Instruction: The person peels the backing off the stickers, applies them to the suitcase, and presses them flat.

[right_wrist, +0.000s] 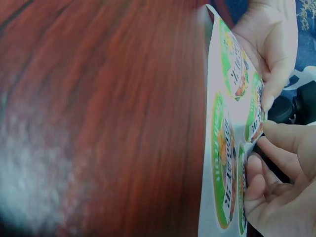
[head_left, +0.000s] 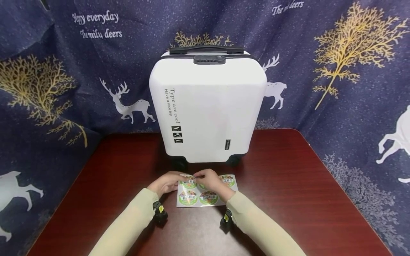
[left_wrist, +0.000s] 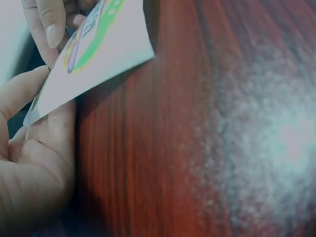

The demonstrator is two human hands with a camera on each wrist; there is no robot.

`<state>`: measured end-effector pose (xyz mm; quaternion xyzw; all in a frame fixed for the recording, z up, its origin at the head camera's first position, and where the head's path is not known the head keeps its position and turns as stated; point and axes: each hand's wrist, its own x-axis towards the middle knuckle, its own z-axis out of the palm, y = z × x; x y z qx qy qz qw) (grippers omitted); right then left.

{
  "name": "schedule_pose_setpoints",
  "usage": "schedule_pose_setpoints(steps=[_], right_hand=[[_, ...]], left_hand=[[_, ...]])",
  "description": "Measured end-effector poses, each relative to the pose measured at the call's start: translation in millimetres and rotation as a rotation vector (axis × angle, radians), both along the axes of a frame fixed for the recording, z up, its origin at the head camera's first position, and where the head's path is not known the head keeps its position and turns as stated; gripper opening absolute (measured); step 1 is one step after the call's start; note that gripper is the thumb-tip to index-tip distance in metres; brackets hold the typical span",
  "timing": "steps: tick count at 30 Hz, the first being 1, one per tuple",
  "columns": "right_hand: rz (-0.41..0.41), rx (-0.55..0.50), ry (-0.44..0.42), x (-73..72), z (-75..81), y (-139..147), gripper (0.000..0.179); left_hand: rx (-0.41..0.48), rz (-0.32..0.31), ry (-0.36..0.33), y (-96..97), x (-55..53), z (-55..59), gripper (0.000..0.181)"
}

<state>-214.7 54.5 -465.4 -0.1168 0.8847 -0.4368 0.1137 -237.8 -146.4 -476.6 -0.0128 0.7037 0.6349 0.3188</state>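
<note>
White glossy sticker sheet (head_left: pixel 198 200), rectangular, printed with rows of oval labels (head_left: pixel 188 198), green-rimmed, dark lettering across middle, colourful fruit pictures above. Lying lengthwise over bench (head_left: pixel 262 181), left end lifted and tilted. Pinched by left grip (head_left: pixel 167 182) near far left corner, thumb on top, fingers beneath; pinched by right grip (head_left: pixel 209 179) at far edge, just beside first label.

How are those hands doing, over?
Left hand gripping glossy white rectangular sheet of round green labels; right hand pinching its far edge; white hard-shell suitcase behind, not blocking.
</note>
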Motion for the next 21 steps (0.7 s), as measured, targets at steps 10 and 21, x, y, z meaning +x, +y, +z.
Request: schedule_pose_setpoints(steps=[10, 21], right_hand=[[-0.006, 0.010, 0.080, 1.7, -2.2, -8.0, 0.023], [-0.069, -0.008, 0.105, -0.1, -3.5, -11.0, 0.015]], left_hand=[[0.035, -0.028, -0.032, -1.7, -1.4, 0.4, 0.053], [0.050, -0.052, -0.039, -2.4, -1.5, 1.5, 0.059]])
